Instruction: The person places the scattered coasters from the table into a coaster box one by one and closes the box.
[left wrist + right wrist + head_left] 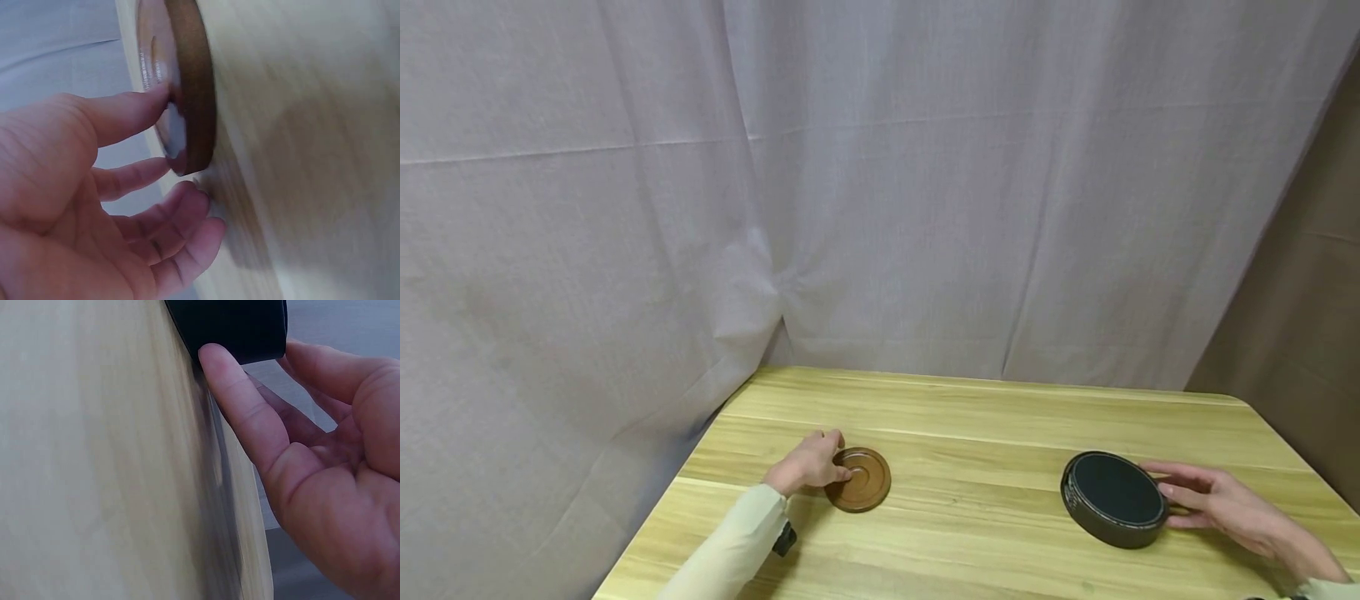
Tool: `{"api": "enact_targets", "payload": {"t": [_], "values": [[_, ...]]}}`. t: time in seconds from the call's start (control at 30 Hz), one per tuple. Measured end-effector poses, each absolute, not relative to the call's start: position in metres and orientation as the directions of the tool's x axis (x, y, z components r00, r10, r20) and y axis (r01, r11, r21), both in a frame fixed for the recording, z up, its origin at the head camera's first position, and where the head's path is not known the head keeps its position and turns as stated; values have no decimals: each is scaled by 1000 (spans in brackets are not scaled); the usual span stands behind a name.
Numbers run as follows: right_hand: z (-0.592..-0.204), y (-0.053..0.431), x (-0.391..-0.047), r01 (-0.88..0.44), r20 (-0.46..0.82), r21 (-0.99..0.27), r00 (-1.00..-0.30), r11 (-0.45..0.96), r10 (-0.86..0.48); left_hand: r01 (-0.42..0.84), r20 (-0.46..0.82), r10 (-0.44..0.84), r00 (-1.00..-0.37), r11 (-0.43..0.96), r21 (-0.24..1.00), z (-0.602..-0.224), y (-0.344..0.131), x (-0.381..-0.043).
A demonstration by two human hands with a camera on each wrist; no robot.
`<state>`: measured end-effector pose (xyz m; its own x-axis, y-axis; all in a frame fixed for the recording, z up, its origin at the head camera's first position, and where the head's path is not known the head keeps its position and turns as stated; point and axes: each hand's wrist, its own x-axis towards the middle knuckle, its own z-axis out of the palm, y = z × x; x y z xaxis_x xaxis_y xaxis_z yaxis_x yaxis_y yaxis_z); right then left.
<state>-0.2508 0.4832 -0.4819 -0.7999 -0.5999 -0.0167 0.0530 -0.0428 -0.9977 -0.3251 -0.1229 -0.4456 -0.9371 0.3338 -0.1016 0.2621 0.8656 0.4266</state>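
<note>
On the left half of the table lies a round brown coaster (pixel 872 487) with a raised rim and a ring in its glossy face. My left hand (pixel 812 462) pinches its left side, thumb on the face and index finger at the edge. The left wrist view shows the coaster's (pixel 195 94) thick brown side wall, the other fingers loosely bent below it. A low, round black box (pixel 1116 492) with pale marks round its side stands at the right. My right hand (pixel 1225 504) touches its right side with spread, nearly straight fingers (pixel 244 403), thumb at the top edge.
The light wood-grain table (pixel 970 517) carries both things, well apart from each other. A grey curtain (pixel 910 208) hangs behind it and along the left side. At the right edge a brown surface (pixel 1300 333) rises past the table.
</note>
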Motion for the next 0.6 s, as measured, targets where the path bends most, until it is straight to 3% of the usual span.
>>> {"api": "enact_targets", "payload": {"t": [0.6], "values": [[-481,483,-251,40,-12,-999,-810,-34,-587,279,-36,314,-949,885,372,-451,-113,-330]]}}
